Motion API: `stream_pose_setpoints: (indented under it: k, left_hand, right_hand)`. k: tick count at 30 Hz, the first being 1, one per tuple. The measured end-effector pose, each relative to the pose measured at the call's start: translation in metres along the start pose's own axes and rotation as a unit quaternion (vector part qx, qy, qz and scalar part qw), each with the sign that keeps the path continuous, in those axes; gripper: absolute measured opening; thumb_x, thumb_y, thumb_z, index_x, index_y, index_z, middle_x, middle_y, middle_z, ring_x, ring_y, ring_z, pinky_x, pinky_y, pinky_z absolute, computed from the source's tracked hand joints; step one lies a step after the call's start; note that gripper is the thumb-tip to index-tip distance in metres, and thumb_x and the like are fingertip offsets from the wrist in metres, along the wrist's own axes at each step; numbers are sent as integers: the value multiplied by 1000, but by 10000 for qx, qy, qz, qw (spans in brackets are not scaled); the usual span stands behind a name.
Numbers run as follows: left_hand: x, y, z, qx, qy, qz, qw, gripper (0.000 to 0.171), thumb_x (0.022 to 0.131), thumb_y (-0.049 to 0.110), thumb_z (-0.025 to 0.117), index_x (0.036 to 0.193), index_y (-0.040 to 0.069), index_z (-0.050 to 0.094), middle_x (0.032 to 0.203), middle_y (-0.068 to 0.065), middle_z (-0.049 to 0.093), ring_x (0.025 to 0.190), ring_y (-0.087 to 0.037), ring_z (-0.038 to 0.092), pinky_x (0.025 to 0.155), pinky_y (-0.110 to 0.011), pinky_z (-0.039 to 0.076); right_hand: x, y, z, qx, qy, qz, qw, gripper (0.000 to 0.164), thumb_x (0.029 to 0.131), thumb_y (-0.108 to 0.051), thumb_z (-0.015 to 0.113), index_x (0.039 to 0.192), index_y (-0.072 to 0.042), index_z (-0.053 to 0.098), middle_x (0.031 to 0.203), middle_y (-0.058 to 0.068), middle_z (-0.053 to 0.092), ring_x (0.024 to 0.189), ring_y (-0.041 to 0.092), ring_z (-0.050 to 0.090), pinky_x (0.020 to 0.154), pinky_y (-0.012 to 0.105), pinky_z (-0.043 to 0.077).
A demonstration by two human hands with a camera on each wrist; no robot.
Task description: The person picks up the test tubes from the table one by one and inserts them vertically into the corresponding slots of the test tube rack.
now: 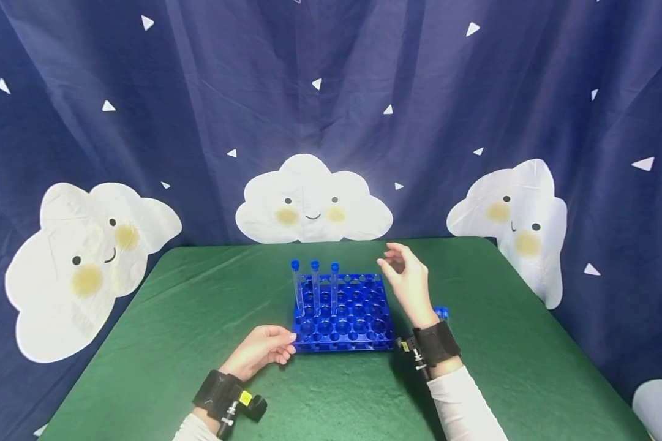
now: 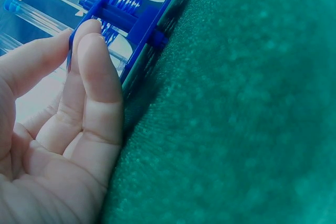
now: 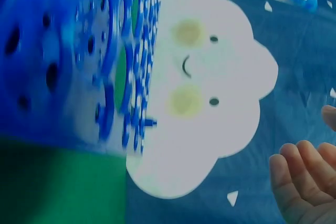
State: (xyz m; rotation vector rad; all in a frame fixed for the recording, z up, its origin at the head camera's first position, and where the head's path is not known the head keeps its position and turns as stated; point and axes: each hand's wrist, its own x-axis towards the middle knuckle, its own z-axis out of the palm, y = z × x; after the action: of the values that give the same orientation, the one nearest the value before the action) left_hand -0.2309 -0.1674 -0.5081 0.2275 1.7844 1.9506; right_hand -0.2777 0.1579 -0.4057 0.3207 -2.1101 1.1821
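A blue test tube rack (image 1: 343, 345) stands on the table with three clear test tubes (image 1: 316, 288) upright at its left side, each topped with a blue cap. At the rack's near left corner, my left hand (image 1: 261, 352) pinches the upper edge between thumb and fingers, as the left wrist view shows. My right hand (image 1: 409, 285) hovers beside the rack's far right corner, fingers loosely bent and apart, holding nothing. In the right wrist view its fingertips (image 3: 291, 161) are away from the rack's holes.
Blue caps (image 1: 442, 313) of more tubes show past my right wrist, which partly hides them. The green table (image 1: 160, 367) ends at a dark blue curtain (image 1: 209, 92) printed with white clouds.
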Motion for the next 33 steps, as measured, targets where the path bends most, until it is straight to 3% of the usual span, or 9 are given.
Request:
stream_pose_setpoints:
  k: [7, 14, 24, 29, 33]
  left_hand:
    - [-1, 1, 0, -16, 8, -4, 10000, 24, 89, 12, 65, 101, -8, 60, 80, -6, 68, 63, -10, 61, 61, -24, 55]
    - [-1, 2, 1, -60, 27, -1, 10000, 20, 89, 12, 66, 98, -5, 62, 79, -5, 67, 63, -10, 61, 61, -24, 55]
    - [0, 1, 1, -106, 25, -24, 9999, 17, 89, 11, 65, 97, -4, 63, 78, -5, 68, 62, -10, 61, 61, -24, 55]
    - [-1, 1, 1, -111, 13, -22, 9999, 16, 89, 10, 65, 97, -4, 63, 78, -5, 68, 62, -10, 61, 61, -24, 55]
    - [-1, 2, 2, -99, 4, -7, 10000, 16, 89, 11, 65, 96, -3, 63, 79, -5, 68, 62, -10, 61, 61, -24, 55]
  right_hand:
    - [5, 14, -16, -509, -231, 739, 9957, 34, 83, -17, 75, 110, 1, 63, 97, 15, 70, 87, 29, 66, 76, 44, 54]
    - [4, 32, -28, -1206, -972, 1659, 9739, 36, 86, -24, 71, 110, 1, 61, 100, 20, 67, 94, 34, 64, 83, 47, 51]
    - [-3, 56, -37, -2317, -1502, 1969, 9407, 40, 84, -20, 69, 107, 12, 58, 98, 29, 62, 89, 45, 59, 76, 54, 49]
    - [-7, 63, -40, -2629, -1703, 2202, 9238, 28, 80, -14, 69, 89, 11, 59, 83, 29, 63, 78, 47, 61, 70, 56, 50]
    - [-9, 65, -42, -2688, -1815, 2239, 9190, 19, 76, -10, 67, 73, 6, 59, 72, 24, 62, 72, 45, 61, 65, 55, 50]
